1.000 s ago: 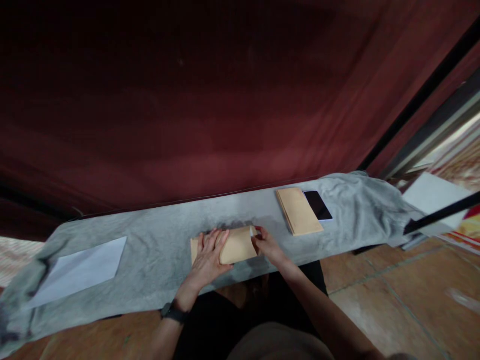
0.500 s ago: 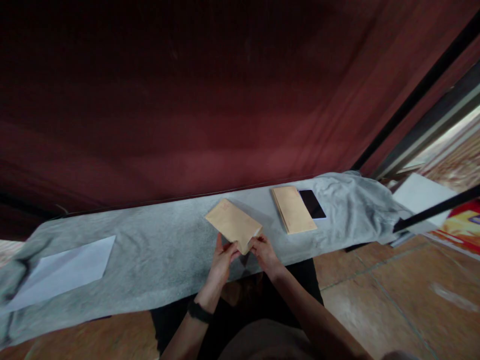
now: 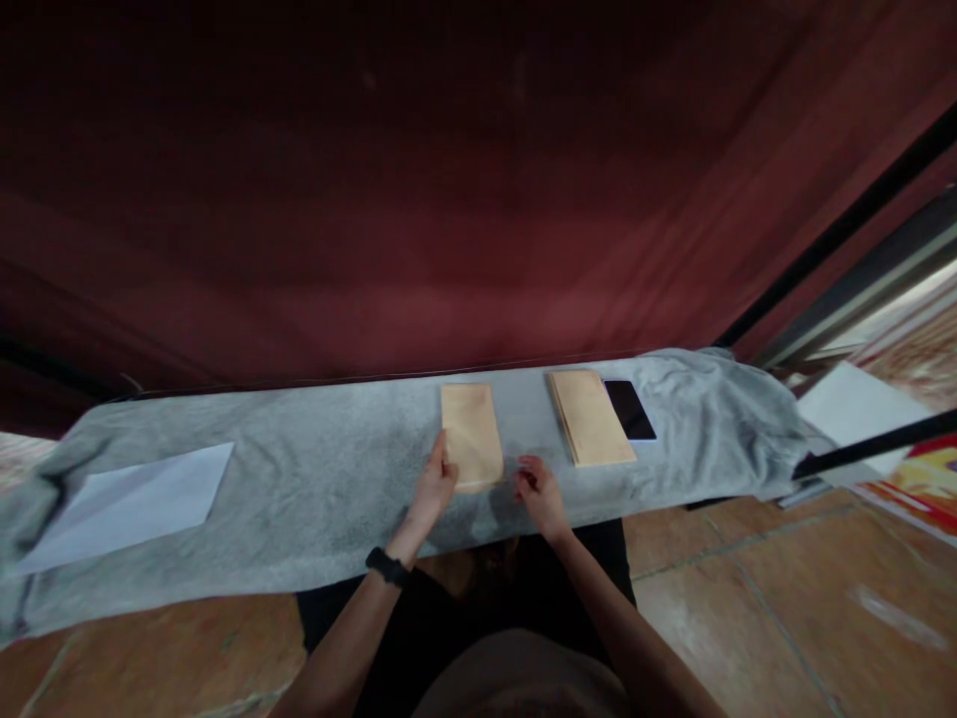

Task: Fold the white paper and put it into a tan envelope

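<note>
A brown paper envelope (image 3: 471, 435) lies almost upright in front of me, its near edge showing a pale strip. My left hand (image 3: 435, 483) grips its lower left side, thumb on top and the other fingers hidden beneath. Just off the lower right corner, my right hand (image 3: 539, 493) is apart from the paper with loosely bent, separated fingers and nothing visible in them. Farther right rests a stack of brown envelopes (image 3: 593, 419), beside a dark-screened phone (image 3: 629, 410).
White paper sheets (image 3: 142, 509) lie at the left of the narrow surface, which a grey cloth (image 3: 321, 489) covers. A dark red panel (image 3: 449, 249) rises behind it. Black bars (image 3: 867, 451) and a white board-like piece (image 3: 856, 404) are at the right.
The envelope has turned from a slant to nearly straight, its near end now flat. My right hand has let go of it and moved slightly right; my left has shifted to its side.
</note>
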A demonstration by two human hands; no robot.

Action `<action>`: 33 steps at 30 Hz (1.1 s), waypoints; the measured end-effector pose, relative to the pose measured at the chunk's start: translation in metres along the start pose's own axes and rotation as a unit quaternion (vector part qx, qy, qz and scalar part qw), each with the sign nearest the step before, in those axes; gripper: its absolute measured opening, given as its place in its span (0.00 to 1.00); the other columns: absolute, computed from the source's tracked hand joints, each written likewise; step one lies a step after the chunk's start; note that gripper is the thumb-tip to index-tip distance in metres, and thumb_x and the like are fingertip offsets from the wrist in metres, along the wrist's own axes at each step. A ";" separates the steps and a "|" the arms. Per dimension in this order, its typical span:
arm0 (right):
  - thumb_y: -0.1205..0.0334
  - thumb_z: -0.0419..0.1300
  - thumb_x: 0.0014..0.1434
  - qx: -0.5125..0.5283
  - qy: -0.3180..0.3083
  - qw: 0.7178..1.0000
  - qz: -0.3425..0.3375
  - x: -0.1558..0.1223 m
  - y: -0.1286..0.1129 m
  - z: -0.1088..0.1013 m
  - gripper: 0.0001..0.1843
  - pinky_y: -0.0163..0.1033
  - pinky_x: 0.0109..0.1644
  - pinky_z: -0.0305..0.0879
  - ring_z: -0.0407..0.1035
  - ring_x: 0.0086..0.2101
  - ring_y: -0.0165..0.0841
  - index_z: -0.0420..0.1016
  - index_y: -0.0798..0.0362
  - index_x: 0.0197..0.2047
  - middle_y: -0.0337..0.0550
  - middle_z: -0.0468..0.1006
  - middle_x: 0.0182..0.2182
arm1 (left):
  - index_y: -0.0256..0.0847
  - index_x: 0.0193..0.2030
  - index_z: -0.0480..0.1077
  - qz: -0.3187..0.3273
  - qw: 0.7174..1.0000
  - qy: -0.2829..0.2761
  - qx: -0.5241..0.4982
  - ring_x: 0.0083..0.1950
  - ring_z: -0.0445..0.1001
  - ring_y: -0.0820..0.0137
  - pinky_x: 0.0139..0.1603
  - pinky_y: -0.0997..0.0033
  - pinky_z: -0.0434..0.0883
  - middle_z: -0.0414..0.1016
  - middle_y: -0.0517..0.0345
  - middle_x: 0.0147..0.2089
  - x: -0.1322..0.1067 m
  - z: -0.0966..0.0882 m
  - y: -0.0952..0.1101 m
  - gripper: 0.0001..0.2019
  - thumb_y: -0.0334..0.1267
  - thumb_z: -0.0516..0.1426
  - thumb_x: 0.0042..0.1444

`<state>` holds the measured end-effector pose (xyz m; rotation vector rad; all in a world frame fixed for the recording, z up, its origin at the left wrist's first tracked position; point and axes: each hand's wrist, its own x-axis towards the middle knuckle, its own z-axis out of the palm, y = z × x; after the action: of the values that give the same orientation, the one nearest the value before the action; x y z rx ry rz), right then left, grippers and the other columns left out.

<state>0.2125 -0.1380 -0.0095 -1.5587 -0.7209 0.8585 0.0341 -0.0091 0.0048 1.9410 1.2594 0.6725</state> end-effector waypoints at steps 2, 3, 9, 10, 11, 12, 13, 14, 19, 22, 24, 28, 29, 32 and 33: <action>0.58 0.55 0.64 -0.144 -0.004 0.985 -0.094 -0.003 -0.003 -0.001 0.14 0.49 0.49 0.74 0.75 0.41 0.42 0.73 0.50 0.51 0.48 0.79 0.40 | 0.34 0.70 0.59 -0.008 0.996 -0.003 0.090 0.47 0.78 0.61 0.51 0.60 0.75 0.76 0.44 0.51 -0.004 -0.003 -0.001 0.32 0.30 0.49 0.58; 0.61 0.53 0.65 -0.216 -0.014 0.965 -0.150 -0.004 -0.004 -0.001 0.15 0.51 0.54 0.71 0.74 0.47 0.43 0.74 0.51 0.52 0.50 0.79 0.45 | 0.35 0.70 0.60 -0.015 0.991 -0.008 0.129 0.47 0.77 0.61 0.52 0.60 0.74 0.75 0.43 0.53 -0.007 -0.004 0.001 0.30 0.30 0.49 0.58; 0.66 0.54 0.68 -0.382 -0.124 0.858 -0.319 -0.007 -0.007 0.005 0.21 0.55 0.68 0.58 0.64 0.62 0.42 0.72 0.48 0.62 0.46 0.72 0.63 | 0.37 0.70 0.60 0.098 0.958 0.025 0.270 0.69 0.62 0.48 0.66 0.45 0.64 0.60 0.38 0.71 -0.011 0.009 0.022 0.26 0.35 0.47 0.66; 0.66 0.54 0.68 -0.391 -0.129 0.851 -0.325 -0.007 -0.006 0.005 0.21 0.55 0.69 0.58 0.64 0.62 0.42 0.71 0.48 0.63 0.47 0.71 0.63 | 0.37 0.70 0.59 0.132 0.954 0.005 0.270 0.73 0.57 0.50 0.69 0.45 0.60 0.58 0.40 0.73 -0.007 0.014 0.026 0.26 0.37 0.46 0.67; 0.66 0.54 0.68 -0.397 -0.130 0.848 -0.327 -0.007 -0.005 0.005 0.21 0.56 0.69 0.57 0.65 0.62 0.42 0.71 0.49 0.63 0.48 0.72 0.62 | 0.37 0.71 0.58 0.164 0.949 -0.024 0.269 0.75 0.52 0.52 0.71 0.45 0.56 0.57 0.43 0.74 -0.001 0.020 0.029 0.26 0.39 0.45 0.68; 0.66 0.54 0.68 -0.401 -0.129 0.846 -0.327 -0.007 -0.005 0.005 0.21 0.56 0.69 0.57 0.65 0.62 0.42 0.72 0.50 0.63 0.49 0.72 0.62 | 0.37 0.71 0.58 0.192 0.942 -0.055 0.269 0.76 0.49 0.54 0.73 0.46 0.52 0.57 0.45 0.74 0.007 0.026 0.031 0.26 0.40 0.44 0.69; 0.66 0.54 0.68 -0.404 -0.126 0.845 -0.327 -0.007 -0.004 0.005 0.21 0.56 0.69 0.58 0.66 0.62 0.43 0.72 0.51 0.63 0.50 0.73 0.61 | 0.38 0.71 0.58 0.213 0.936 -0.079 0.271 0.77 0.48 0.55 0.74 0.47 0.50 0.56 0.47 0.75 0.015 0.032 0.032 0.26 0.42 0.44 0.70; 0.66 0.55 0.68 -0.405 -0.125 0.844 -0.328 -0.008 -0.005 0.005 0.21 0.56 0.69 0.58 0.66 0.62 0.43 0.72 0.51 0.63 0.51 0.74 0.61 | 0.40 0.72 0.58 0.227 0.930 -0.097 0.273 0.77 0.47 0.56 0.75 0.47 0.47 0.56 0.48 0.75 0.025 0.037 0.033 0.26 0.44 0.44 0.70; 0.65 0.54 0.69 -0.405 -0.141 0.837 -0.340 -0.010 -0.010 0.001 0.23 0.56 0.70 0.57 0.64 0.63 0.42 0.68 0.49 0.65 0.49 0.70 0.64 | 0.43 0.73 0.55 0.234 0.921 -0.115 0.290 0.77 0.47 0.60 0.76 0.50 0.42 0.54 0.50 0.76 0.071 0.051 0.030 0.28 0.48 0.44 0.70; 0.64 0.53 0.70 -0.404 -0.144 0.840 -0.332 -0.011 -0.012 0.001 0.23 0.56 0.70 0.56 0.63 0.63 0.42 0.66 0.49 0.67 0.48 0.69 0.64 | 0.38 0.74 0.54 0.216 0.925 -0.103 0.296 0.77 0.47 0.59 0.76 0.51 0.41 0.52 0.47 0.76 0.090 0.053 0.028 0.29 0.48 0.43 0.70; 0.64 0.53 0.70 -0.404 -0.145 0.842 -0.326 -0.011 -0.013 0.001 0.24 0.56 0.70 0.56 0.63 0.63 0.42 0.66 0.49 0.67 0.48 0.69 0.64 | 0.37 0.74 0.53 0.206 0.928 -0.094 0.296 0.77 0.47 0.58 0.76 0.51 0.41 0.53 0.46 0.76 0.099 0.053 0.027 0.30 0.49 0.43 0.69; 0.64 0.54 0.69 -0.404 -0.146 0.842 -0.326 -0.011 -0.015 0.002 0.24 0.56 0.70 0.56 0.64 0.63 0.42 0.66 0.48 0.67 0.48 0.70 0.64 | 0.42 0.74 0.53 0.219 0.926 -0.103 0.289 0.77 0.48 0.58 0.75 0.50 0.42 0.55 0.49 0.76 0.107 0.047 0.024 0.31 0.50 0.46 0.68; 0.64 0.55 0.69 -0.403 -0.144 0.842 -0.328 -0.011 -0.015 0.002 0.23 0.56 0.70 0.56 0.64 0.63 0.42 0.67 0.47 0.66 0.48 0.70 0.63 | 0.42 0.74 0.53 0.226 0.924 -0.112 0.287 0.77 0.49 0.59 0.75 0.51 0.43 0.55 0.50 0.76 0.107 0.045 0.022 0.30 0.50 0.46 0.68; 0.64 0.55 0.69 -0.400 -0.142 0.843 -0.330 -0.012 -0.015 0.001 0.23 0.55 0.70 0.56 0.64 0.63 0.41 0.68 0.48 0.65 0.47 0.71 0.63 | 0.44 0.74 0.54 0.239 0.920 -0.133 0.282 0.77 0.49 0.62 0.76 0.53 0.43 0.55 0.52 0.76 0.101 0.038 0.017 0.29 0.47 0.45 0.68; 0.64 0.55 0.69 -0.399 -0.142 0.843 -0.331 -0.011 -0.014 0.001 0.22 0.55 0.69 0.56 0.64 0.63 0.41 0.68 0.48 0.65 0.47 0.71 0.63 | 0.44 0.74 0.54 0.241 0.919 -0.139 0.279 0.77 0.49 0.63 0.76 0.53 0.42 0.55 0.53 0.75 0.097 0.035 0.016 0.28 0.46 0.44 0.69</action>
<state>0.2056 -0.1447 0.0061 -1.6922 -1.8816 0.2419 0.1063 0.0657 -0.0003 2.7552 0.8470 0.2480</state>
